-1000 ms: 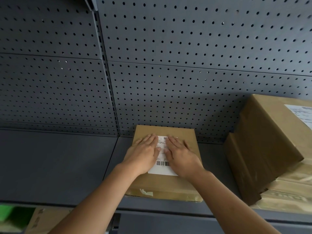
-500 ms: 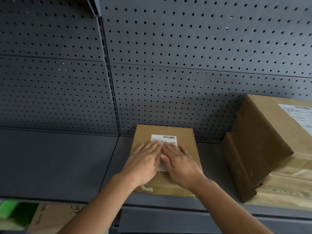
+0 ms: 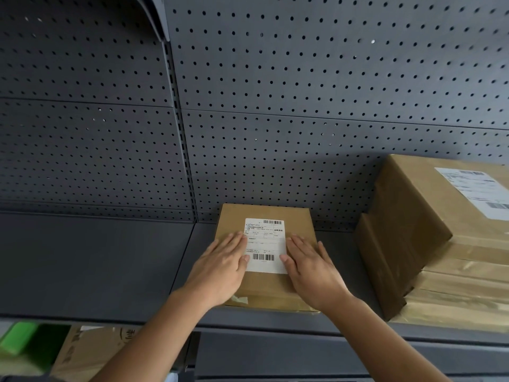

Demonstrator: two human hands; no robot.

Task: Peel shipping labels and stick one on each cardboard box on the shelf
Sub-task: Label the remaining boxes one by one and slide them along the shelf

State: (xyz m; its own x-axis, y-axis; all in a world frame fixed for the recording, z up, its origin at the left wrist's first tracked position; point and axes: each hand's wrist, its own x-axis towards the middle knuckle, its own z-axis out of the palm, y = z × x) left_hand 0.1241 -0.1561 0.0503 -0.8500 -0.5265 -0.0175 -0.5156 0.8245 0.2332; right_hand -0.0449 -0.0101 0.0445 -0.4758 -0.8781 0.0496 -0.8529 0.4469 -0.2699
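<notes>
Pressing flat and open-palmed, left hand [image 3: 220, 268] and right hand [image 3: 312, 267] lay either side of the white label [image 3: 265, 245], stuck atop the small cardboard box [image 3: 265, 213], on the grey shelf [image 3: 91, 260], larger labelled box [image 3: 429, 224] nearby.

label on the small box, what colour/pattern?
White label with black print and two barcodes, top and bottom, on the brown small box. Head view.

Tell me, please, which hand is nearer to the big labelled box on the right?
Right. The right hand lies flat on the small box, beside the big box; the left hand lies beyond the label.
</notes>
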